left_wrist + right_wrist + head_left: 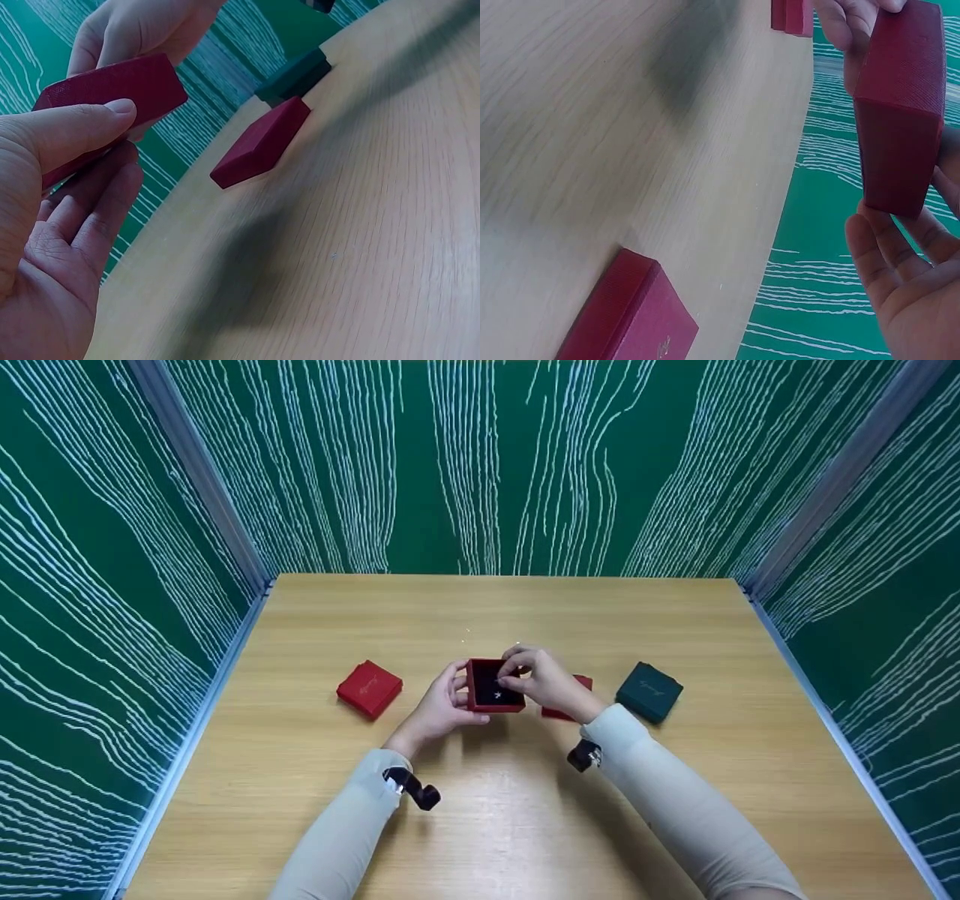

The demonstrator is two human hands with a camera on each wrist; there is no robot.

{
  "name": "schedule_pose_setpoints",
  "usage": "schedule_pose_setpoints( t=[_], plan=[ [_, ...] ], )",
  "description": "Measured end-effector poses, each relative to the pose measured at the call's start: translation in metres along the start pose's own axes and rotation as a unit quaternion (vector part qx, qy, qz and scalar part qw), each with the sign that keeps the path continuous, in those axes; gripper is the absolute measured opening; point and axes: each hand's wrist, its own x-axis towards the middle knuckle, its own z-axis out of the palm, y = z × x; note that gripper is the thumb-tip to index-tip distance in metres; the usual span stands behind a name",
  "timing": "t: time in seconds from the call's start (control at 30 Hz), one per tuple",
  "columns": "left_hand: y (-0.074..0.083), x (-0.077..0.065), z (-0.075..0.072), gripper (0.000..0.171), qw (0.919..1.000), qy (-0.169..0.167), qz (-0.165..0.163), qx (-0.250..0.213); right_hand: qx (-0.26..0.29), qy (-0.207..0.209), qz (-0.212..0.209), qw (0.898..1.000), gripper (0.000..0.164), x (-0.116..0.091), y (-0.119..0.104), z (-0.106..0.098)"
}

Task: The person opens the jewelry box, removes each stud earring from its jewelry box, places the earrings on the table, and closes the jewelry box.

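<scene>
My left hand [444, 701] grips a small open red jewellery box [496, 708], thumb along its near side and fingers round its left. The left wrist view shows the thumb lying across the red box's wall [161, 86]. Inside is a black lining with a tiny silver star-shaped piece [497, 695]. Over the box, my right hand [536, 675] brings thumb and forefinger together at the lining, pinching what looks like another tiny silver piece, mostly hidden. In the right wrist view, the red box [900, 112] hides those fingertips.
A red box with lettering [369, 688] lies left on the table. Another red piece [577, 701] lies partly under my right wrist, with a dark green box [649, 691] further right. Tiny shiny bits [463, 641] dot the tabletop behind the held box. Green patterned walls [465, 472] surround the table.
</scene>
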Motion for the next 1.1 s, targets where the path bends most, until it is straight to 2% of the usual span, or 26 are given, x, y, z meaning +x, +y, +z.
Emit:
schedule_pose_setpoints(
  t=[0.43, 0.77, 1.1],
  plan=[
    [-0.002, -0.001, -0.002, 0.1, 1.0, 0.008, 0.005, 0.002, 0.031, 0.001, 0.01, 0.999, 0.005, -0.002, 0.002, -0.002],
    [-0.005, -0.006, -0.015, 0.1, 0.9995, 0.029, -0.003, 0.011, 0.033, 0.008, 0.019, 0.999, 0.006, -0.003, 0.004, -0.005],
    [-0.002, -0.012, -0.026, 0.103, 0.9984, 0.051, -0.007, 0.021, 0.042, 0.016, 0.016, 0.999, 0.005, -0.007, 0.018, -0.005]
  ],
)
